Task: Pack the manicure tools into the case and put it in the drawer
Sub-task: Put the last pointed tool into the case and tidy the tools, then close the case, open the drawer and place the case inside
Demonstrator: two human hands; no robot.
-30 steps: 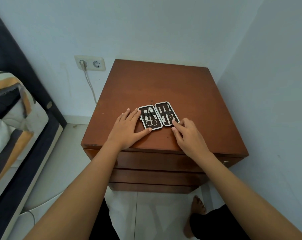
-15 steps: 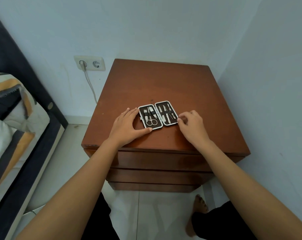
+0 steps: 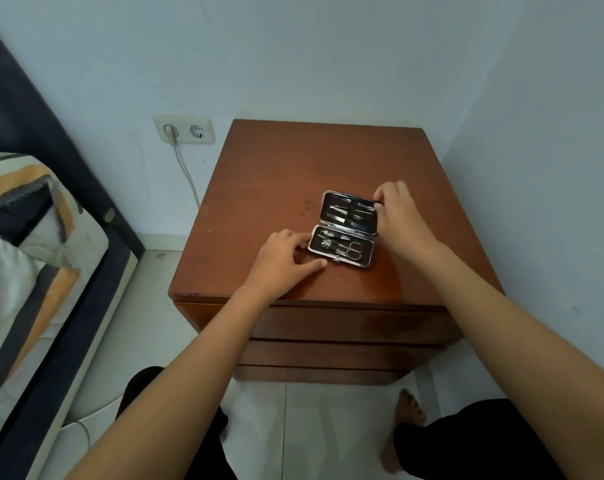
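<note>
The black manicure case [image 3: 345,230] lies open on the brown nightstand top [image 3: 293,174], its two halves now one behind the other. Metal tools sit in both halves, with small scissors [image 3: 351,251] in the near half. My left hand [image 3: 283,265] rests flat on the wood, fingertips touching the near half's left end. My right hand [image 3: 399,216] pinches the right edge of the far half. The top drawer [image 3: 345,323] below the tabletop is closed.
A white wall socket [image 3: 184,129] with a plugged cable is on the wall to the left. A bed with a patterned pillow [image 3: 27,216] and dark frame fills the left side. The right wall stands close beside the nightstand. My bare foot [image 3: 409,407] is on the tiled floor.
The case has been turned about a quarter turn, from side by side halves to one behind the other. My right hand moved up to the far half's edge; my left hand stayed beside the case.
</note>
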